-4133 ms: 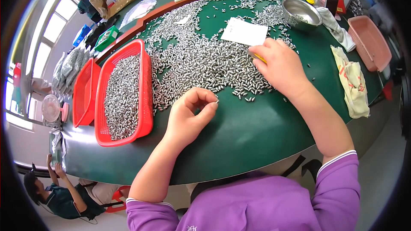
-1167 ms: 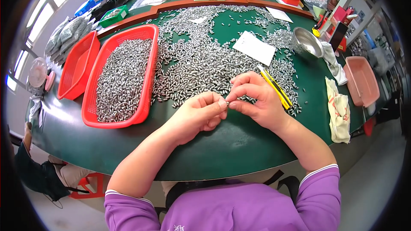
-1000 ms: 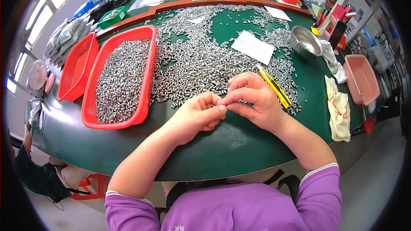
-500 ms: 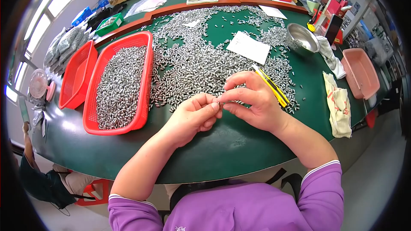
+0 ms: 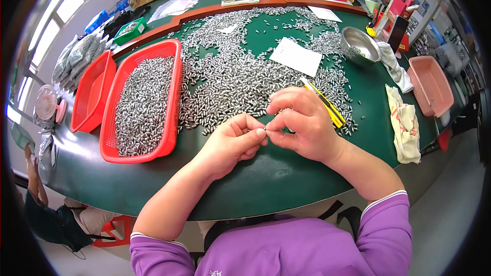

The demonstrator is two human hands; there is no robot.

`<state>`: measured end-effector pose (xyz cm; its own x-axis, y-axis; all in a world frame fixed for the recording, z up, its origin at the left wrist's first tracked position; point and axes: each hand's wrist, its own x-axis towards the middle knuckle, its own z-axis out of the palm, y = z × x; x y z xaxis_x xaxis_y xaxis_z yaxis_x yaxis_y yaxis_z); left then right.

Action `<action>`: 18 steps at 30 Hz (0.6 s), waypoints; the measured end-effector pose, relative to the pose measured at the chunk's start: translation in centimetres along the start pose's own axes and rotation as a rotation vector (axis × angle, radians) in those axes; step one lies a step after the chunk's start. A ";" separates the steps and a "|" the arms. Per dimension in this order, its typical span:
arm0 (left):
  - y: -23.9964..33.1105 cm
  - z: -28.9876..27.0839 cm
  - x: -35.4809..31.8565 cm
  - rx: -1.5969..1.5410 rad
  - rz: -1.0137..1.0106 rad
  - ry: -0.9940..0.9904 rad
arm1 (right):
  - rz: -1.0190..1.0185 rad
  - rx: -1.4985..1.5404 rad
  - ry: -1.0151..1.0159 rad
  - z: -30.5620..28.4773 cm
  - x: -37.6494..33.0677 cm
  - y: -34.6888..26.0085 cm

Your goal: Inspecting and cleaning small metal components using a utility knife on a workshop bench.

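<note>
Grey-floored, the workroom (image 5: pixel 445 194) holds a broad green table (image 5: pixel 225 194), where silvery metal pieces (image 5: pixel 240 82) lie spread beside a filled red basket (image 5: pixel 174 105). Over the near side, the right hand (image 5: pixel 308 129) and left hand (image 5: pixel 230 142) angle inward, fingertips nearly touching, both pinching the same tiny piece (image 5: pixel 265 129) (mostly hidden) between thumb and forefinger.
</note>
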<state>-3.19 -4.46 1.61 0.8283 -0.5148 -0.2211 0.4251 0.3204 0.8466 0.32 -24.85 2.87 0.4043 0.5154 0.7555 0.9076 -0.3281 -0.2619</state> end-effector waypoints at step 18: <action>0.8 0.6 -0.6 0.910 0.235 0.356 | 0.645 -0.405 0.086 -4.0 0.0 4.1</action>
<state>-3.54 -4.36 2.65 0.9795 -0.2011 -0.0067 -0.0807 -0.4233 0.9024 3.60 -29.41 4.16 0.8149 0.0657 0.5759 0.3757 -0.8164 -0.4386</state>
